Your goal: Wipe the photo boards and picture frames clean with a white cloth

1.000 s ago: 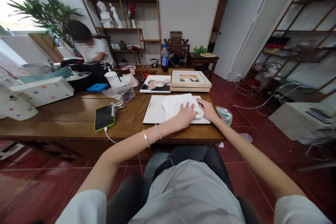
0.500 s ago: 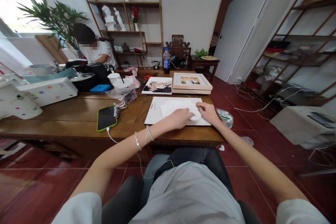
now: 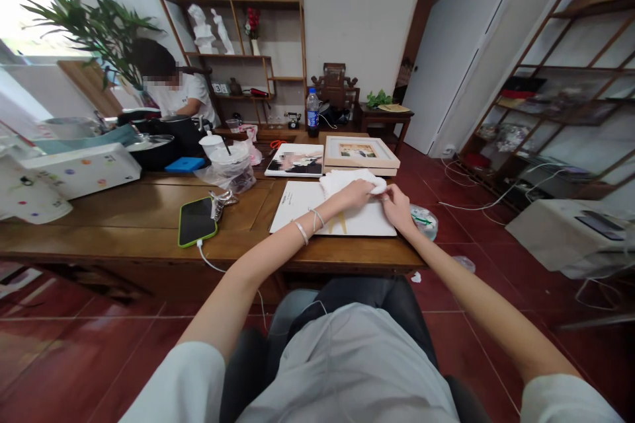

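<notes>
A white cloth [image 3: 342, 180], bunched at its right end, lies over the upper part of a flat white board [image 3: 292, 211] at the table's front edge. My left hand [image 3: 358, 194] is closed round the bunched part, its forearm crossing the board. At the same bunch, the fingertips of my right hand [image 3: 397, 206] pinch the cloth from the right. Yellow marks and small dark print show on the board's face. Part of the board is hidden beneath my left arm and the cloth.
Behind the board lie a photo panel [image 3: 295, 162] and a framed picture [image 3: 360, 152]. A phone [image 3: 198, 221] on a cable and a bagged cup [image 3: 231, 165] stand to the left. A clear container [image 3: 424, 221] is at the right. Another person [image 3: 169, 86] sits across the table.
Both hands have moved the cloth away from me, up the board. Yellow marks on the board's lower part now show.
</notes>
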The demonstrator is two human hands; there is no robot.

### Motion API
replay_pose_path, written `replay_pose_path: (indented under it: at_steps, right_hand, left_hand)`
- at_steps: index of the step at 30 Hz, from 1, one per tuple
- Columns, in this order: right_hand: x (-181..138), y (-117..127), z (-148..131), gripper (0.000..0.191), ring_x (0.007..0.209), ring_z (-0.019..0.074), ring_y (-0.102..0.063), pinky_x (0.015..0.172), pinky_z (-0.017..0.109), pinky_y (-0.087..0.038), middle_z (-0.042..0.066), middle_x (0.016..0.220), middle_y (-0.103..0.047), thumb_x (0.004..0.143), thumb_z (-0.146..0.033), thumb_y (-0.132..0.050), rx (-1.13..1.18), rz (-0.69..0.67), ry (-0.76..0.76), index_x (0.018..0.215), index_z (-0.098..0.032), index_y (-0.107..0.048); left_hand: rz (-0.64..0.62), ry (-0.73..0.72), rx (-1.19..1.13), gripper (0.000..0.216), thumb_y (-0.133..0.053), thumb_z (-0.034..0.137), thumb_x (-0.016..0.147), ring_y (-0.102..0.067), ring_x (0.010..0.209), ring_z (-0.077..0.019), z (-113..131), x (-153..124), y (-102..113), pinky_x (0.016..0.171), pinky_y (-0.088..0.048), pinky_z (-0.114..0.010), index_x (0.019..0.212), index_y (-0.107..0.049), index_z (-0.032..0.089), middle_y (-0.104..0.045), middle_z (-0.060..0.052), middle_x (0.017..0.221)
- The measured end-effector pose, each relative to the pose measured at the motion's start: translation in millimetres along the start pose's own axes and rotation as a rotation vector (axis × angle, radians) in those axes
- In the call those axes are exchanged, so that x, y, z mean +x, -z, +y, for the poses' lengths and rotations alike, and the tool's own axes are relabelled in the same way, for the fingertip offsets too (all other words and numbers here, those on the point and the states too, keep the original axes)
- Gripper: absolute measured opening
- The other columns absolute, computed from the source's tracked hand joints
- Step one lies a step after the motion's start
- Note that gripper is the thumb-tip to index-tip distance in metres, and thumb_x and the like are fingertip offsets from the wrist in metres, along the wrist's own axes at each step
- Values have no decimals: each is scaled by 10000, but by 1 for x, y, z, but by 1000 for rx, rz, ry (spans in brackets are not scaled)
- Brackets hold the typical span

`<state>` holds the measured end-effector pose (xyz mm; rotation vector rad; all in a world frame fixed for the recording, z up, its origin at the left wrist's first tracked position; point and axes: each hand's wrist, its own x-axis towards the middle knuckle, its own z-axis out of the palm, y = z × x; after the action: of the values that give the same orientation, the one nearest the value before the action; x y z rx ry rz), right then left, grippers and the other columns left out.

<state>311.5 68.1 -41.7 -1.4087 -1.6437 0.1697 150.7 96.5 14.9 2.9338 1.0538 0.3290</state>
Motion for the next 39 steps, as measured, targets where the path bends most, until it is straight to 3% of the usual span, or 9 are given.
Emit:
replay_pose_path:
  at_steps: [4, 9, 14, 18, 24, 29, 34, 39]
  right_hand:
    - [3, -2, 2, 239, 915, 222, -620, 868, 364, -470, 79, 963, -689, 815, -252, -426, 99, 75, 1, 954, -187, -610]
    - [4, -7, 3, 264, 1054, 219, -615, 969, 379, -440, 78, 1113, -686, 832, -274, -466, 127, -98, 47, 984, -193, -666]
    - [2, -7, 4, 299, 1133, 235, -599, 1024, 402, -418, 77, 1155, -684, 812, -202, -485, 43, -218, 52, 1020, -188, -699]
    - [1, -7, 5, 351, 1179, 236, -575, 1049, 405, -406, 64, 1182, -673, 772, -132, -494, 18, -240, 102, 1045, -192, -706]
    - [1, -10, 3, 359, 1192, 229, -566, 1074, 394, -377, 71, 1186, -671, 778, -114, -476, -47, -220, 124, 1035, -188, -715]
    - [0, -7, -2, 384, 1181, 242, -571, 1055, 402, -389, 68, 1215, -656, 792, -104, -466, -69, -245, 151, 1080, -201, -701]
    - [0, -5, -5, 443, 1146, 233, -591, 1023, 380, -417, 43, 1181, -676, 736, -40, -460, -48, -245, 176, 1056, -219, -709]
    - [0, -9, 1, 410, 1172, 225, -577, 1043, 381, -401, 63, 1188, -670, 767, -74, -451, -64, -229, 158, 1072, -194, -697]
  left_hand:
    - [-45, 24, 101, 289, -389, 40, 879, -587, 1040, -251, 32, -35, -1, 887, -462, -352, 1067, -607, 64, -626, -180, 1089]
    - [-26, -119, 190, 250, -440, 65, 868, -472, 1232, -302, 81, -97, 6, 965, -430, -414, 1020, -634, 102, -544, -194, 1246]
    - [-18, -245, 144, 247, -469, 67, 855, -434, 1293, -307, 89, -137, 15, 994, -426, -393, 1026, -640, 117, -500, -187, 1337]
    - [-34, -182, 99, 285, -443, 60, 877, -448, 1290, -278, 71, -131, 18, 1014, -415, -368, 1099, -614, 112, -485, -182, 1367]
    - [-41, 48, 135, 268, -447, 69, 883, -557, 1140, -272, 22, -77, 10, 954, -449, -370, 1096, -608, 90, -570, -193, 1211]
    - [21, -25, 192, 280, -410, 185, 946, -488, 1216, -280, -9, -40, -5, 1007, -391, -416, 1128, -609, 110, -542, -181, 1274]
    - [-14, -80, 235, 268, -423, 158, 933, -485, 1221, -278, -4, -45, -7, 978, -412, -402, 1085, -642, 123, -488, -176, 1364]
    - [-46, -184, 252, 258, -445, 111, 904, -502, 1216, -283, 32, -93, 6, 968, -425, -406, 1021, -673, 131, -500, -174, 1362]
